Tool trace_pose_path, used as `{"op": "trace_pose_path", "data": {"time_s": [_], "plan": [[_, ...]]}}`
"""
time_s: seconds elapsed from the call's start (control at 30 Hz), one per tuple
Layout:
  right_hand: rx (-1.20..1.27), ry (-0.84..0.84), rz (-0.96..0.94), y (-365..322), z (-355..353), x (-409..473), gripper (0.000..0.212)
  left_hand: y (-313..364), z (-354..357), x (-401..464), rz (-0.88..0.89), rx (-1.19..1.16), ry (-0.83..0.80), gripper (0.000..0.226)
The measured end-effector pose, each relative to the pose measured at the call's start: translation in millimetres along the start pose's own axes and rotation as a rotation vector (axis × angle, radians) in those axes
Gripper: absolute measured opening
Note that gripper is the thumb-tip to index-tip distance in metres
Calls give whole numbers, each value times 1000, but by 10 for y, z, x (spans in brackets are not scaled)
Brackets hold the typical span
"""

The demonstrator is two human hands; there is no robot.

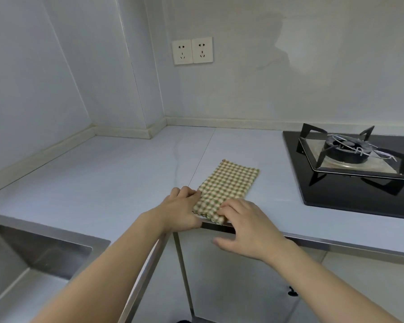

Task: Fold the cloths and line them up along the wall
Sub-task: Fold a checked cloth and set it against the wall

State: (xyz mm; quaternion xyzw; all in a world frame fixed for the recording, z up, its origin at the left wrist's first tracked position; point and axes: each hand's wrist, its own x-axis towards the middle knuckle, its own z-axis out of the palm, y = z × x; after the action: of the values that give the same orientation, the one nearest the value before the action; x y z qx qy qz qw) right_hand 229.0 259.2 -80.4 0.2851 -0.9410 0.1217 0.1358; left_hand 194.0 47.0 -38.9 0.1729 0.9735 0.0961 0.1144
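A green-and-cream checked cloth (pixel 229 183) lies as a long folded strip on the pale countertop (pixel 103 178), its near end at the counter's front edge. My left hand (pixel 182 209) pinches the near left corner of the cloth. My right hand (pixel 243 227) rests its fingers on the near right corner, with the thumb hanging below the counter edge. The far end of the cloth lies flat and free. The back wall (pixel 266 78) stands well beyond it.
A black glass gas hob (pixel 350 183) with a burner and pan support sits to the right. A steel sink (pixel 33 264) is at the lower left. Two wall sockets (pixel 193 50) hang above the counter. White cabinet doors (pixel 231 287) lie below the edge.
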Motion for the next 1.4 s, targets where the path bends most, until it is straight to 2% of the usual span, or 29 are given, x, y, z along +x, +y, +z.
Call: {"op": "trace_pose_path", "data": {"time_s": [0.1,0.17,0.23,0.3,0.33,0.4,0.47,0.53,0.67,0.8,0.9,1.0,1.17,1.3,1.33,1.4], "plan": [[-39,125,-27,-46,-10,-58,28,-9,-3,-103,28,78,50,82],[9,170,-15,-50,-79,-65,22,-1,-18,-124,54,111,105,68],[149,171,78,-49,-201,-70,18,3,-57,-121,68,16,118,46],[420,133,239,10,-317,-64,13,-9,-118,-99,59,-172,123,26],[537,129,298,59,-349,-53,12,-10,-161,-89,37,-286,125,23],[659,151,373,178,-381,-5,14,-27,-236,-25,-15,-534,111,27],[674,167,436,301,-404,69,20,-13,-292,112,-41,-733,110,35],[654,174,499,435,-424,170,22,59,-321,297,-73,-788,148,41],[546,157,586,741,-429,422,27,254,-276,731,-144,-664,250,34],[216,55,599,1071,-247,556,30,314,-163,1067,-186,-367,299,31],[140,74,592,1166,-83,568,27,336,-18,1155,-177,-186,355,30],[104,71,552,1208,-31,578,17,325,27,1176,-194,-193,421,33],[190,32,598,1235,-84,595,10,333,-50,1173,-222,-276,340,35],[162,-171,636,1219,-303,687,6,316,-127,1124,-237,-374,241,37],[133,-217,642,1218,-349,698,10,331,-132,1078,-239,-366,206,41],[102,-260,680,1211,-399,700,18,389,-92,975,-253,-231,143,65]]}}
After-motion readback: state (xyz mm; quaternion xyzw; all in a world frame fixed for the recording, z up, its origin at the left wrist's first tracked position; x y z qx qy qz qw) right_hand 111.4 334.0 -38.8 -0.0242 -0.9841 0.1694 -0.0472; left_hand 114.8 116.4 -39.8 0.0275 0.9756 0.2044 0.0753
